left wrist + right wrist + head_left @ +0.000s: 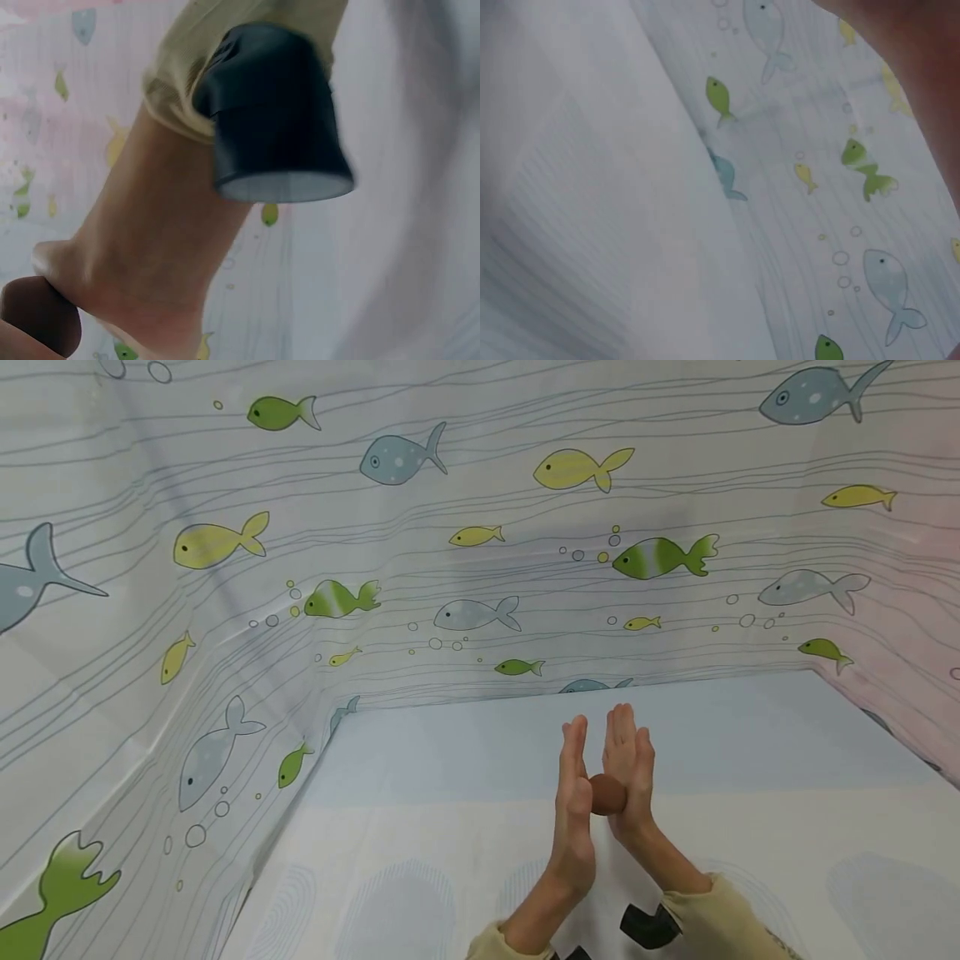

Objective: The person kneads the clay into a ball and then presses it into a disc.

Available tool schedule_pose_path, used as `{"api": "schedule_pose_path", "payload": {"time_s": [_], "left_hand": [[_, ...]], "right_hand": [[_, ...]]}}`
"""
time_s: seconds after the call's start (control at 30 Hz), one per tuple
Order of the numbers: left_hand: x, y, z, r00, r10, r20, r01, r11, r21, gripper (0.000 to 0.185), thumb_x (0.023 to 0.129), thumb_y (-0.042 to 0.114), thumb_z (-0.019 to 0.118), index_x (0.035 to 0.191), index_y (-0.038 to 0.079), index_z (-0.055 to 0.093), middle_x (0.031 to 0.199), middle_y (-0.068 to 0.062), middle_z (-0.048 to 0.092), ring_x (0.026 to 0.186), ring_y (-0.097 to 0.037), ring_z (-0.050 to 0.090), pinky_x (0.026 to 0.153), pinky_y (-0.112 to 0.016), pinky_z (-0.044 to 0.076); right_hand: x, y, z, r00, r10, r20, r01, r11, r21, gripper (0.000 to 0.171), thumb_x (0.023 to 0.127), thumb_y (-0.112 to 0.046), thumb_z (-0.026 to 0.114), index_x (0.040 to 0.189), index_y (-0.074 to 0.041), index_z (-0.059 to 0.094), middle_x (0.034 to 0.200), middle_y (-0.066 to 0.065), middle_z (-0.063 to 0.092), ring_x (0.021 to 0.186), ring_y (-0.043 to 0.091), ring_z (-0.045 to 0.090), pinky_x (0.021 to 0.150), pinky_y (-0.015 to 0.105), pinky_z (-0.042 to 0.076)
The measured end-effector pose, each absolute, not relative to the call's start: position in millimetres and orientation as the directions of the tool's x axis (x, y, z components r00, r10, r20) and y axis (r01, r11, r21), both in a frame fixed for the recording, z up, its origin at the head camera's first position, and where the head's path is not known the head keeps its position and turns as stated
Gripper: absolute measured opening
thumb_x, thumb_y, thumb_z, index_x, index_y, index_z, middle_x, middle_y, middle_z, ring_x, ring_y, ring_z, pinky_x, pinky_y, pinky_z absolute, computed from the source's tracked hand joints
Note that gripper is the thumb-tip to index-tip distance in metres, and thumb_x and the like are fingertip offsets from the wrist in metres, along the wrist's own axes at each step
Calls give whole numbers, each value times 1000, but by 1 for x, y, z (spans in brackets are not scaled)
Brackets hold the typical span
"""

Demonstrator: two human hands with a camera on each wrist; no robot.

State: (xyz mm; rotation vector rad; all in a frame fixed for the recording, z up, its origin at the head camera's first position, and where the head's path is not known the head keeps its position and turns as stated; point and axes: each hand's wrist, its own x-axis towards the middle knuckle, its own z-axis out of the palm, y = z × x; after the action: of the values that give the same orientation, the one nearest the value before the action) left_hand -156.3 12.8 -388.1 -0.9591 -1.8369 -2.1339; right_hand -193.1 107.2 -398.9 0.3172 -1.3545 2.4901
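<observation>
Brown ball (607,794) pressed between flat palms of left hand (573,802) and right hand (628,777), fingers straight, above pale tabletop (750,827) near fish-print backdrop (450,543).

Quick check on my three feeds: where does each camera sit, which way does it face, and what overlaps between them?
Head: worn on the head, facing forward and down at the left hand and right hand, flat palms pressing a brown ball above the table.
Left wrist: looks across at the right forearm, its sleeve and a black camera; ball edge shows.
Right wrist: faces table and fish curtain; a blurred bit of skin at the top corner.
Shared: the ball (head, left wrist); the curtain (all).
</observation>
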Motion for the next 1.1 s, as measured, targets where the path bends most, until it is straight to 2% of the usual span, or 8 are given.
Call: {"api": "schedule_pose_path", "payload": {"time_s": [0.2,0.4,0.57,0.67,0.77,0.9,1.0,1.1], "left_hand": [[-165,8,-390,-831,197,520,484,-205,851,61,103,38,17,160,16,12,165,5,14,153,-18,0,121,-51,4],[-180,2,-397,-904,69,423,401,-210,892,60,104,39,24,159,19,15,164,6,16,152,-17,7,119,-58,4],[-191,-9,-391,-912,-18,409,401,-249,882,60,104,39,26,159,18,14,164,2,18,152,-18,12,120,-54,8],[-195,-17,-387,-909,-45,414,412,-246,877,60,104,39,26,159,17,14,164,1,18,152,-19,12,120,-54,9],[-200,-25,-383,-905,-70,419,423,-234,875,60,105,40,25,159,17,14,164,2,17,152,-19,12,120,-55,9],[-206,-34,-381,-897,-89,434,442,-231,867,60,105,39,25,159,17,12,164,2,16,151,-17,11,121,-53,8],[-208,-37,-381,-891,-71,448,451,-235,861,61,104,39,25,160,16,10,165,2,15,152,-17,10,121,-54,7],[-207,-37,-383,-891,-23,454,444,-262,857,64,103,39,25,160,16,8,165,2,12,152,-19,7,119,-59,5]], "right_hand": [[-183,90,-410,-927,56,372,-359,-431,-828,74,102,-54,13,158,-14,-14,165,-1,-16,152,19,-14,120,43,-14],[-167,72,-413,-907,-66,416,-371,-347,-862,64,104,-44,-1,158,-11,-11,166,3,-12,152,18,-10,117,16,9],[-157,63,-409,-894,-112,433,-384,-306,-871,61,105,-42,-1,159,-15,-7,166,4,-9,152,12,-4,111,9,10],[-152,59,-405,-885,-140,444,-388,-303,-870,59,105,-41,-1,159,-16,-8,166,4,-9,151,9,-2,115,15,5],[-147,56,-402,-876,-174,449,-386,-303,-871,58,105,-40,-2,158,-19,-11,166,3,-10,151,5,-1,120,39,-4],[-140,51,-399,-870,-216,444,-367,-318,-874,56,105,-39,-3,157,-21,-15,166,4,-12,149,-1,2,111,67,-12],[-137,50,-395,-876,-235,422,-328,-352,-877,57,105,-40,-3,157,-21,-16,166,5,-12,149,-2,4,111,67,-12],[-136,52,-391,-890,-235,391,-285,-383,-879,59,104,-42,-5,158,-19,-12,166,3,-9,150,3,4,121,47,-1]]}}
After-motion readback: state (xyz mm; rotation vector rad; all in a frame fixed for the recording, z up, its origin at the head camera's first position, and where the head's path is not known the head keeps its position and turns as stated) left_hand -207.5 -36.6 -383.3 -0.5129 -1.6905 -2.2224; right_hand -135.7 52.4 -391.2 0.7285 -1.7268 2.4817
